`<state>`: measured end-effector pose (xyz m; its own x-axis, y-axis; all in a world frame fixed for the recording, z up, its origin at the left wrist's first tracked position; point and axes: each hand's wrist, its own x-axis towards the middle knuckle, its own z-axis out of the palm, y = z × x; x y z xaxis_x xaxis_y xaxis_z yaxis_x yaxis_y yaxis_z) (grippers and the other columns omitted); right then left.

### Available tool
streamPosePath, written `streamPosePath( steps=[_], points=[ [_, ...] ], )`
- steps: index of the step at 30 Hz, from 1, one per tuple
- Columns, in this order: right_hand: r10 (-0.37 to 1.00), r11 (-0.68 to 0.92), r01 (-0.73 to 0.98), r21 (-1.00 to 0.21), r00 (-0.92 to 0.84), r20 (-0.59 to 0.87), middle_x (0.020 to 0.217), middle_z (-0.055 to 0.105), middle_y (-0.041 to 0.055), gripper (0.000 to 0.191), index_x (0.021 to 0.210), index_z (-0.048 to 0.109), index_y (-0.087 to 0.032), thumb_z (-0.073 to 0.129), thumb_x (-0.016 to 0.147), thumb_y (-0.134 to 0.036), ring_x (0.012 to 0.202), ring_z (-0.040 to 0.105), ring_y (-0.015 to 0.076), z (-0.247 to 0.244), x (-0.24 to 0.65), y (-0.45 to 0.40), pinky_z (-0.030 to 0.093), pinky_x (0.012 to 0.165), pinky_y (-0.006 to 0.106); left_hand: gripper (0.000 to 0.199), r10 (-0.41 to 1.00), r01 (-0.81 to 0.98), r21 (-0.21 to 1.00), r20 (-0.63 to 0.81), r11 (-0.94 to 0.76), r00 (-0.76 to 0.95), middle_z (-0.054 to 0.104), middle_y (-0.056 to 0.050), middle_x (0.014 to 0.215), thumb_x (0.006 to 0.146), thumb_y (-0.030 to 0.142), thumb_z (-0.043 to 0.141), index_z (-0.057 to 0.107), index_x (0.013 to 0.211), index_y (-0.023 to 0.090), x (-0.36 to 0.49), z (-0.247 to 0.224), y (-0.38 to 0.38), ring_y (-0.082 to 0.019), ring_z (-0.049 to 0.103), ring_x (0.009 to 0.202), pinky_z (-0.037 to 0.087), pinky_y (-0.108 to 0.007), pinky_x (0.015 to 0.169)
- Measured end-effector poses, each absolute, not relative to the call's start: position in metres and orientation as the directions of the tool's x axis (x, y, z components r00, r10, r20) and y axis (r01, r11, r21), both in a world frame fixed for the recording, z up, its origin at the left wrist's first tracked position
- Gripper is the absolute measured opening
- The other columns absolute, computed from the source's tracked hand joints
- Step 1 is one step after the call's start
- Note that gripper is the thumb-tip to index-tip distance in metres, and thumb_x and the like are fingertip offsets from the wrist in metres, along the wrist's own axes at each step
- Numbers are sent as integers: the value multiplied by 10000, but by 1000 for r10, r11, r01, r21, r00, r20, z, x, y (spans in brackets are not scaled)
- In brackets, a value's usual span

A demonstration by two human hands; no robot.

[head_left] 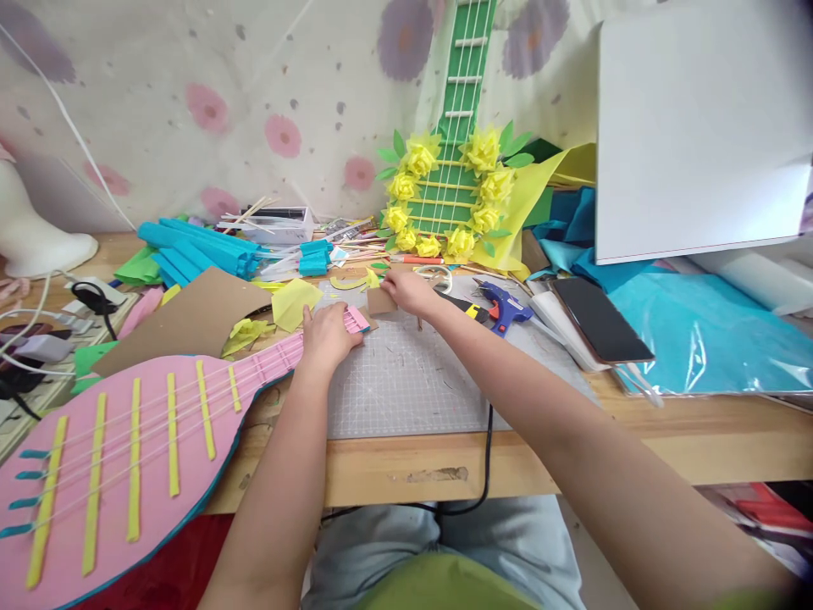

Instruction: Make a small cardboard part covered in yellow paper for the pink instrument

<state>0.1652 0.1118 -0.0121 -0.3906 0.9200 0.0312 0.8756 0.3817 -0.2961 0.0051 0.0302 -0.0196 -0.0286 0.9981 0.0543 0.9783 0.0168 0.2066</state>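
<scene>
The pink paper-faced instrument, teal-edged, carries 6 yellow crossbars on its rounded body, pale lengthwise strings and 4 teal end tabs. Its body overhangs the tabletop; its neck slants over the grey mat. Near the neck's tip is a small brown cardboard piece.

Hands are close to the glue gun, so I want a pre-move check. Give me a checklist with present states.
1. Left hand on pink neck: ok.
2. Right hand has a grip on small cardboard piece: ok.
3. Glue gun well away from right forearm: not ok, lies right beside it.
4. Glue gun cool: cannot tell.
5. Pink body fully on table: not ok, overhangs the front edge.
6. Strings sound along whole neck: cannot tell, left hand hides part.
</scene>
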Motion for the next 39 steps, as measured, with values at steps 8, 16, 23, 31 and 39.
streamPosePath(
  steps=[8, 16, 23, 31, 39],
  points=[
    [998, 54, 835, -548, -59, 8, 813, 684, 56, 246, 918, 580, -175, 356, 884, -270, 809, 619, 160, -30, 165, 75, 402, 680, 227, 463, 996, 983, 181, 81, 17, -32, 633, -104, 1099, 643, 332, 605, 553, 1080, 186, 6, -21, 29, -288, 547, 1055, 173, -505, 1064],
    [975, 220, 891, -398, -186, 121, 902, 680, 66, 232, 976, 555, -187, 379, 875, -300, 804, 613, 185, -32, 160, 74, 371, 648, 245, 499, 996, 987, 162, 85, 10, -24, 633, -108, 1092, 644, 332, 602, 550, 1118, 185, 6, -21, 29, -300, 538, 1060, 201, -498, 1051],
    [912, 411, 874, -259, -389, 133, 899, 681, 89, 279, 1020, 541, -172, 334, 906, -318, 805, 613, 194, -15, 150, 73, 353, 652, 252, 497, 997, 989, 148, 66, 20, -31, 634, -108, 1085, 649, 350, 604, 559, 1117, 187, 6, -20, 30, -301, 528, 1074, 200, -491, 1050],
    [921, 389, 893, -226, -370, 122, 924, 675, 94, 292, 1027, 541, -167, 310, 912, -303, 820, 614, 196, -9, 149, 72, 354, 649, 250, 490, 998, 989, 146, 67, 1, -11, 624, -123, 1106, 669, 349, 586, 563, 1128, 178, 4, -22, 30, -315, 516, 1087, 229, -497, 1034],
    [906, 423, 894, -149, -414, 90, 928, 674, 125, 334, 1045, 551, -149, 288, 909, -304, 828, 615, 220, -5, 145, 70, 361, 648, 266, 507, 998, 989, 149, 60, 7, -16, 625, -123, 1111, 664, 348, 586, 560, 1138, 168, 5, -21, 31, -315, 523, 1080, 217, -506, 1044]
  ],
)
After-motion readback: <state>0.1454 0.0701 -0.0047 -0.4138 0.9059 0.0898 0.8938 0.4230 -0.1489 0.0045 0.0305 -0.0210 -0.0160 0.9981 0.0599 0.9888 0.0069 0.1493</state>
